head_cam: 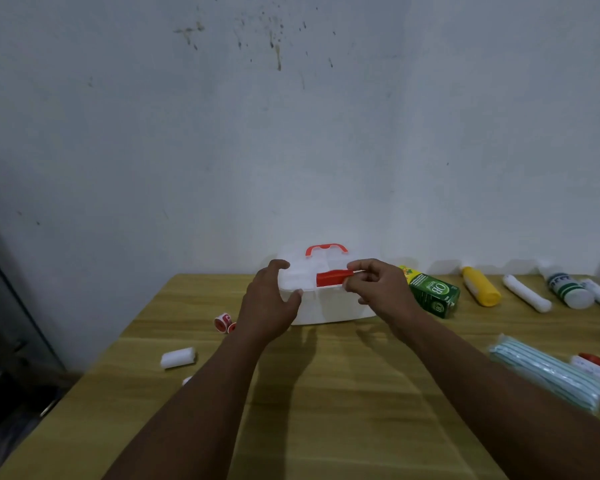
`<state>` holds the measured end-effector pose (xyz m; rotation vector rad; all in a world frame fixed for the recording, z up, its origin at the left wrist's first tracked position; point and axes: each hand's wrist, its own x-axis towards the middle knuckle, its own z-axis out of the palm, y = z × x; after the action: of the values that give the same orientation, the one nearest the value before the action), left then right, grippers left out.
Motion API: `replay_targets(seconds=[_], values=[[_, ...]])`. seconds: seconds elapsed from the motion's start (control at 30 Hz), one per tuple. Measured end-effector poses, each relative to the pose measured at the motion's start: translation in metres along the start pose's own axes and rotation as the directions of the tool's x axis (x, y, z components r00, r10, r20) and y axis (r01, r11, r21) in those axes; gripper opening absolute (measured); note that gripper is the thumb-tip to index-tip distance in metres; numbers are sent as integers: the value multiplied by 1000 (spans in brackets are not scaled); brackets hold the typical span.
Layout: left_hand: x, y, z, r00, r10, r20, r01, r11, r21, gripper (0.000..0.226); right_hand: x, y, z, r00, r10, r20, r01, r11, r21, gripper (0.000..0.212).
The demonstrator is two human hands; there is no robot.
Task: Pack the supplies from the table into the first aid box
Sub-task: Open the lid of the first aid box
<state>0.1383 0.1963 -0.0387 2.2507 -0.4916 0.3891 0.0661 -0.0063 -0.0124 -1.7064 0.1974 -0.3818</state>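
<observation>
A white first aid box [329, 308] with a red handle [326, 249] stands at the far middle of the wooden table [326, 393]. My left hand [269, 306] cups the box's left front corner, thumb on the rim, fingers spread. My right hand [381, 289] pinches the red latch [331, 278] on the box's front edge. Supplies lie around: a green carton [433, 294], a yellow bottle [480, 285], a white gauze roll [527, 293], a white bottle [568, 289] and a pack of face masks [548, 374] on the right.
A white bandage roll [177, 357] and red-and-white tape rolls [224, 322] lie left of the box. More tubes [596, 367] sit at the right edge. A stained wall rises just behind the table. The table's left edge drops to a dark floor.
</observation>
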Motion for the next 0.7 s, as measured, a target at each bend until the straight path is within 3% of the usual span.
replay_targets(seconds=[0.07,0.17,0.3,0.4,0.5,0.7], values=[[4,2,-3,1000,-7,-3,7,1000,8,50,7,-3,-5,999,-37,28,39,996,-83,24],[6,3,-4,1000,-8,-2,8,1000,11,46,22,-2,-6,988,-138,-75,103,929,-354,23],[8,2,-4,1000,-9,-1,9,1000,-8,41,34,2,-4,965,-195,-178,25,740,-672,69],[6,3,-5,1000,-18,-12,17,999,-31,42,37,8,-6,985,-92,-149,-21,783,-622,93],[4,4,-5,999,-4,-49,3,999,-36,40,35,12,-9,986,-111,-126,21,826,-563,86],[-4,6,-16,989,27,-143,-26,1000,6,41,10,4,-17,972,-189,-142,59,776,-628,88]])
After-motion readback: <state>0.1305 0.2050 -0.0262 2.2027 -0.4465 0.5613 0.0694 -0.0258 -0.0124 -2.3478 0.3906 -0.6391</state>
